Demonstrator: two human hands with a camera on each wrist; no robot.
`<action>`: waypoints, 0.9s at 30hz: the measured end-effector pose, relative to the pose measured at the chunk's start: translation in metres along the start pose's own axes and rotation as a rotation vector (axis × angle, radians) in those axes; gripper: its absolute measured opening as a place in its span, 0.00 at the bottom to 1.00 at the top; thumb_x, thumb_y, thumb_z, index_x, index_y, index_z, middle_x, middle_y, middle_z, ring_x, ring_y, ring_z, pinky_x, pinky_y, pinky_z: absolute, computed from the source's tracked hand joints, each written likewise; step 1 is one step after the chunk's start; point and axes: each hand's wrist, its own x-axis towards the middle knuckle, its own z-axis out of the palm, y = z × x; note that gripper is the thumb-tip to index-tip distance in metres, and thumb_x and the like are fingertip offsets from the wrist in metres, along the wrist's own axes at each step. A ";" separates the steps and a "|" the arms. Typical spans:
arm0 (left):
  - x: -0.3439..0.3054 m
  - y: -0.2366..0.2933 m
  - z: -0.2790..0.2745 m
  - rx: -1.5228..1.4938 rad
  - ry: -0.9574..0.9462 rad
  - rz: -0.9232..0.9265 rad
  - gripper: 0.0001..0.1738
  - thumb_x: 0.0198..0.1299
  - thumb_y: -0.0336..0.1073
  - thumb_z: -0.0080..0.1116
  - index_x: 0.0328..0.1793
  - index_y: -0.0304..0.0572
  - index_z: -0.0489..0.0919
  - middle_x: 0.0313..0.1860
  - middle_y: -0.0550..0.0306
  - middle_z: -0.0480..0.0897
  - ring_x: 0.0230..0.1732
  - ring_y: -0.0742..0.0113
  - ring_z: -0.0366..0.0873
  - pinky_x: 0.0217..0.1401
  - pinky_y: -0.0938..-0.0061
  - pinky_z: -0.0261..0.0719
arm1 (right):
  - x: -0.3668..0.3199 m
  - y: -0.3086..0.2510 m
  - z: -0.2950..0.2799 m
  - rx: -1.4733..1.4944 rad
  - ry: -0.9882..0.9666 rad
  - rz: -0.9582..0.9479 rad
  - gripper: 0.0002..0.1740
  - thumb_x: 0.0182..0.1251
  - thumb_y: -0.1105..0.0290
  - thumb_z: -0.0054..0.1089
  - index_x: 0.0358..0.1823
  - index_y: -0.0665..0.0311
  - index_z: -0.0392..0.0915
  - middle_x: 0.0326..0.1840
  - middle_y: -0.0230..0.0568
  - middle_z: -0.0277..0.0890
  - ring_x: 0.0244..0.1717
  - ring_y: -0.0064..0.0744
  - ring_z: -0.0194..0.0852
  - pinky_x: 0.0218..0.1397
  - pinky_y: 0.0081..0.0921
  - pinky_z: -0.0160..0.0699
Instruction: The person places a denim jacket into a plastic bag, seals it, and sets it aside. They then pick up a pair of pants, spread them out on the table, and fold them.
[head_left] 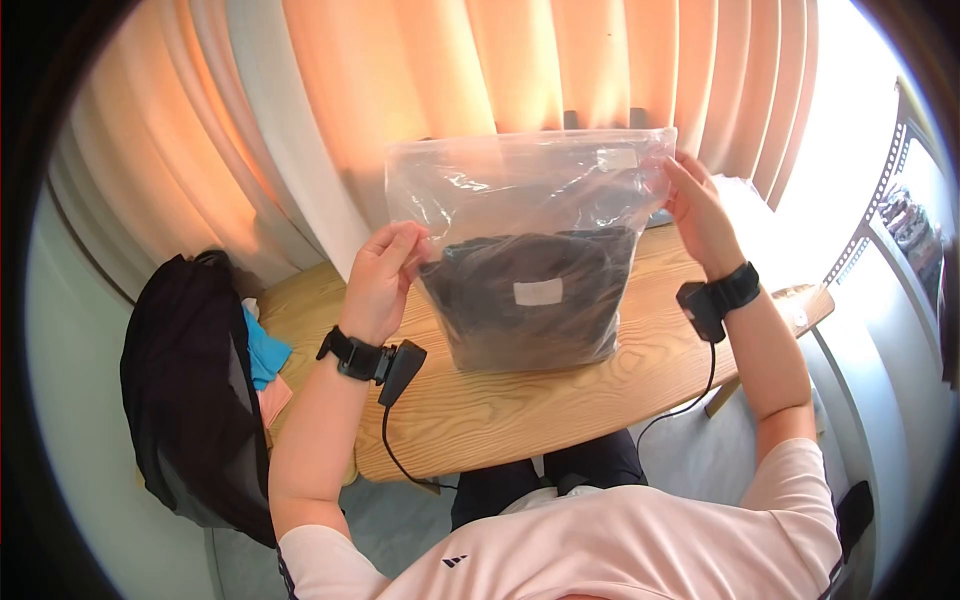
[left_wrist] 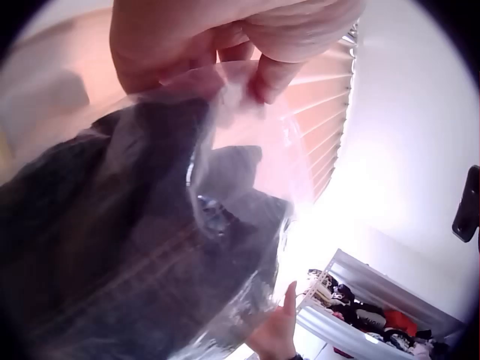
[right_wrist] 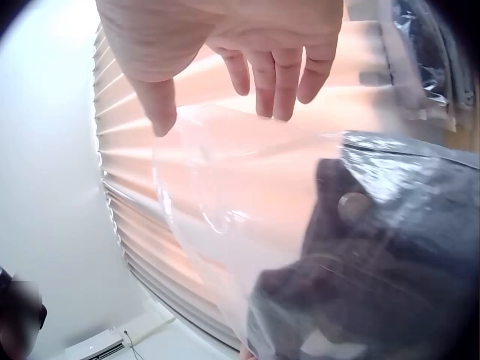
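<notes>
A clear plastic zip bag point(head_left: 520, 175) stands upright on the wooden table, with a dark folded garment point(head_left: 560, 270) inside. The garment looks like denim, and a metal button point(right_wrist: 354, 206) shows through the plastic. A white label point(head_left: 538, 292) sits on the front. My left hand point(head_left: 385, 270) pinches the bag's left edge between thumb and fingers, about level with the top of the garment. At the upper right corner is my right hand point(head_left: 697, 205), its fingers fairly straight and the thumb held apart, right at the plastic.
On the table's left lies a dark bundle of cloth point(head_left: 190, 390), with a blue cloth point(head_left: 265, 348) beside it. Peach curtains point(head_left: 520, 60) hang behind the wooden table point(head_left: 500, 420). A cable point(head_left: 390, 440) hangs from each wrist camera.
</notes>
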 end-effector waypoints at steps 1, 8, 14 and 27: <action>-0.002 -0.001 0.002 -0.033 -0.023 0.043 0.12 0.67 0.42 0.55 0.44 0.43 0.81 0.37 0.65 0.81 0.41 0.76 0.76 0.50 0.77 0.72 | -0.012 0.007 0.002 0.169 -0.001 -0.011 0.25 0.66 0.60 0.59 0.60 0.64 0.69 0.53 0.37 0.76 0.52 0.24 0.74 0.52 0.19 0.69; -0.019 0.009 0.021 0.084 -0.059 -0.036 0.16 0.71 0.43 0.46 0.46 0.38 0.78 0.41 0.59 0.82 0.45 0.70 0.78 0.49 0.75 0.75 | -0.049 0.022 0.034 -0.008 -0.075 0.086 0.20 0.70 0.60 0.55 0.53 0.70 0.74 0.48 0.37 0.77 0.52 0.23 0.71 0.58 0.23 0.65; 0.027 0.010 -0.010 0.299 0.031 -0.004 0.19 0.70 0.47 0.47 0.45 0.38 0.79 0.41 0.58 0.83 0.38 0.72 0.77 0.45 0.76 0.76 | 0.014 0.028 0.057 -0.011 -0.002 0.109 0.19 0.72 0.60 0.51 0.32 0.70 0.78 0.30 0.37 0.78 0.33 0.24 0.75 0.41 0.21 0.73; -0.013 0.037 -0.015 0.374 -0.058 0.120 0.20 0.73 0.42 0.40 0.49 0.34 0.78 0.48 0.51 0.82 0.52 0.66 0.77 0.62 0.71 0.69 | 0.007 0.029 0.043 -0.396 -0.160 -0.216 0.24 0.76 0.59 0.40 0.40 0.72 0.81 0.39 0.40 0.83 0.41 0.27 0.77 0.52 0.24 0.71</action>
